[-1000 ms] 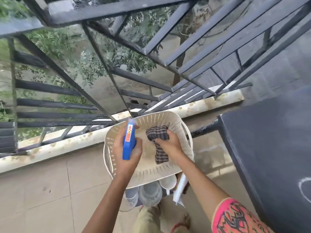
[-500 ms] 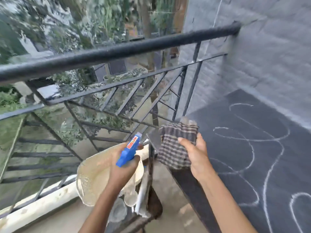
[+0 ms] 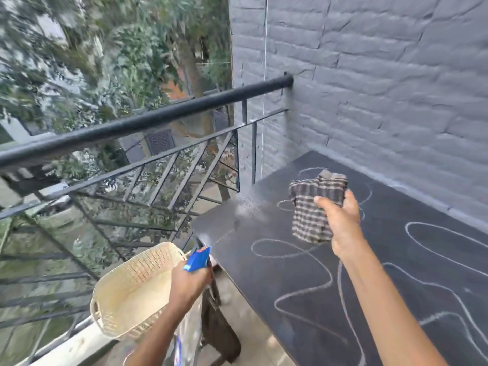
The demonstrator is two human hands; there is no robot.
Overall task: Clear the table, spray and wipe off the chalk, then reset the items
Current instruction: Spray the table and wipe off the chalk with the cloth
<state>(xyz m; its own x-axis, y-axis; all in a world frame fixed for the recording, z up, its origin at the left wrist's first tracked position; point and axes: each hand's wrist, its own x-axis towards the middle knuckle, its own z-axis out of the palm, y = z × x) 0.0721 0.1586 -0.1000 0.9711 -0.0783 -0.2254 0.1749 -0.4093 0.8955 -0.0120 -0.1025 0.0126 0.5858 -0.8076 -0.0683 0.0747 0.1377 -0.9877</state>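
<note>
The black table [image 3: 412,260] fills the right of the head view, covered with looping white chalk lines [image 3: 298,249]. My left hand [image 3: 188,283] grips a blue spray bottle [image 3: 197,258] just off the table's left edge, nozzle aimed at the tabletop. A fine mist [image 3: 248,207] hangs over the table's far left corner. My right hand [image 3: 340,220] holds a bunched brown checked cloth [image 3: 314,204] in the air above the chalk marks.
A cream perforated basket [image 3: 132,289] sits left of the table, below my left forearm, on a dark stool [image 3: 219,328] with bottles beneath. A black metal railing [image 3: 148,122] runs along the left. A grey brick wall [image 3: 383,88] borders the table's far side.
The view has swung from the basket up to the table. Both hands lifted the bottle and cloth out of the basket and moved right; spray mist now hangs over the table corner.
</note>
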